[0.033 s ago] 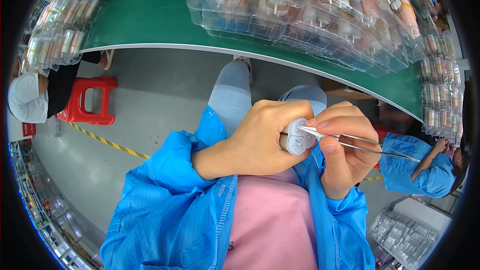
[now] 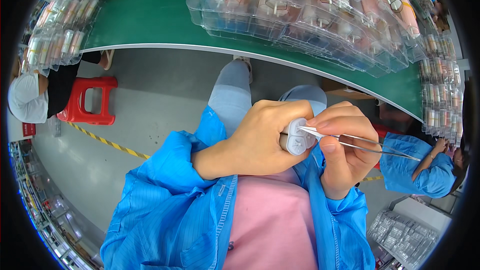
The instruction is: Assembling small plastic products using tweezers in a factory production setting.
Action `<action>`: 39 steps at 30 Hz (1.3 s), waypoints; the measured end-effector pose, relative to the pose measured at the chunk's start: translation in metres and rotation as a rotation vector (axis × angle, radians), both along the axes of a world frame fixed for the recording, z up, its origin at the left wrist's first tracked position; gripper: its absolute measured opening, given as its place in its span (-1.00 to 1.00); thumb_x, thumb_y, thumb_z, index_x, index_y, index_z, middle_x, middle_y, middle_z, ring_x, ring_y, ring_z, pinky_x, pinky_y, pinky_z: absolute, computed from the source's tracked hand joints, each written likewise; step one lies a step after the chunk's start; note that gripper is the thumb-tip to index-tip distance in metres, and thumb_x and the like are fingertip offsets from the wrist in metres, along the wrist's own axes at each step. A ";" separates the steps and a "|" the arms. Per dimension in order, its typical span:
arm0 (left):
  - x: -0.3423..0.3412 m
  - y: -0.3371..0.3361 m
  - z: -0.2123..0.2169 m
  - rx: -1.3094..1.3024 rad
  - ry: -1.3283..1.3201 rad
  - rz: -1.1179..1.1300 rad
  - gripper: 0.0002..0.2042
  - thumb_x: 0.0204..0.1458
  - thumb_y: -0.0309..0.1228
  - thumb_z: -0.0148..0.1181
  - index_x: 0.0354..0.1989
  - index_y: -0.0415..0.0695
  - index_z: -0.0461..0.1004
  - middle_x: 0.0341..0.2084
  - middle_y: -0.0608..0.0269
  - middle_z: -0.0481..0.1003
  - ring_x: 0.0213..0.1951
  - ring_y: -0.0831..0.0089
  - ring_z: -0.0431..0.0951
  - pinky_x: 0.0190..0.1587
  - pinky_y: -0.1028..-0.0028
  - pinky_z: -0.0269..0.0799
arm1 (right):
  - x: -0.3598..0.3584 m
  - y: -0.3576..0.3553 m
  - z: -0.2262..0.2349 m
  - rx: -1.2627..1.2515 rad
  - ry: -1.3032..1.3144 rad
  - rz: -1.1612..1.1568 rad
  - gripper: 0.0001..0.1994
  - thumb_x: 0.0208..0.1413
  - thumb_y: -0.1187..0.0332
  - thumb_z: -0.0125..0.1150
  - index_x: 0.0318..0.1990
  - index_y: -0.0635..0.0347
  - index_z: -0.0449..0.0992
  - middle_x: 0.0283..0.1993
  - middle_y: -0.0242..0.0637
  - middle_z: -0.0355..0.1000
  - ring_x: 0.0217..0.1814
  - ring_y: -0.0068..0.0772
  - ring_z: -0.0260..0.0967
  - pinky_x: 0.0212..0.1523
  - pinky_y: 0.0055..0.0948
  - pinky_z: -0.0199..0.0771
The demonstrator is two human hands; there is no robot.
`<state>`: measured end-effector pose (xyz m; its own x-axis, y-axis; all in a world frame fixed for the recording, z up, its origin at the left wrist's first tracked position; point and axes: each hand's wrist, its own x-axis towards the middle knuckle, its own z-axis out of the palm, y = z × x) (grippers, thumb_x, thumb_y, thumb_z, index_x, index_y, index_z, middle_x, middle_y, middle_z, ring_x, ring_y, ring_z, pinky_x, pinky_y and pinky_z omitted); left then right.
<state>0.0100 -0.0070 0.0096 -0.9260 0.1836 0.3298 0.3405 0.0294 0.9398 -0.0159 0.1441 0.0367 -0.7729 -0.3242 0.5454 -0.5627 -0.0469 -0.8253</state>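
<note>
The left hand point(image 2: 260, 140) was wrapped tight around a small white part point(image 2: 298, 137), held over the pink shirt point(image 2: 272, 220). The right hand point(image 2: 345, 152) pinched thin metal tweezers point(image 2: 360, 142), their tips touching the part. Above the part, clear trays point(image 2: 320, 15) sat on the green table point(image 2: 150, 10).

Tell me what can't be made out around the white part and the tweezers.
Head view:
- White part: body hidden inside the left hand.
- Tweezers: middle covered by the right hand; whether the tips hold anything is too small to tell.
- Clear trays: cut off by the top edge.
</note>
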 end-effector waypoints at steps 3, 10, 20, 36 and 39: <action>0.000 0.000 0.001 0.001 -0.006 0.001 -0.78 -0.25 -0.54 0.33 -0.45 -0.22 0.39 -0.62 0.20 0.44 -0.58 0.48 0.49 -0.55 0.53 0.30 | 0.000 0.001 0.000 0.001 -0.004 0.000 -0.84 -0.17 0.51 0.32 -0.38 0.34 0.52 -0.42 -0.16 0.52 -0.40 -0.29 0.46 -0.35 -0.42 0.38; 0.000 0.003 0.001 -0.007 -0.008 0.036 -0.81 -0.26 -0.47 0.30 -0.50 -0.19 0.38 -0.67 0.11 0.42 -0.59 0.12 0.48 -0.58 0.32 0.31 | 0.000 0.002 0.001 -0.003 -0.015 0.004 -0.85 -0.17 0.52 0.31 -0.39 0.33 0.52 -0.43 -0.14 0.51 -0.42 -0.27 0.46 -0.37 -0.42 0.39; -0.001 0.003 0.001 -0.020 0.006 0.026 -0.81 -0.28 -0.49 0.28 -0.49 -0.19 0.38 -0.67 0.10 0.42 -0.58 0.10 0.49 -0.58 0.32 0.32 | -0.001 0.001 -0.002 0.012 0.031 -0.003 -0.85 -0.19 0.51 0.33 -0.39 0.29 0.52 -0.45 -0.19 0.51 -0.44 -0.28 0.45 -0.40 -0.42 0.38; 0.000 0.001 -0.003 -0.176 0.083 0.081 -0.81 -0.29 -0.57 0.28 -0.49 -0.22 0.38 -0.63 0.12 0.39 -0.60 0.18 0.45 -0.58 0.41 0.29 | -0.001 0.001 0.008 0.172 0.088 -0.009 -0.85 -0.24 0.50 0.35 -0.44 0.26 0.52 -0.48 -0.23 0.48 -0.48 -0.27 0.42 -0.44 -0.42 0.36; -0.001 -0.001 -0.004 -0.272 0.178 0.141 -0.82 -0.29 -0.57 0.27 -0.49 -0.21 0.39 -0.61 0.11 0.39 -0.58 0.14 0.45 -0.57 0.39 0.29 | 0.002 -0.003 0.016 0.264 0.123 -0.036 -0.84 -0.27 0.52 0.36 -0.46 0.26 0.52 -0.49 -0.25 0.47 -0.49 -0.26 0.41 -0.45 -0.41 0.36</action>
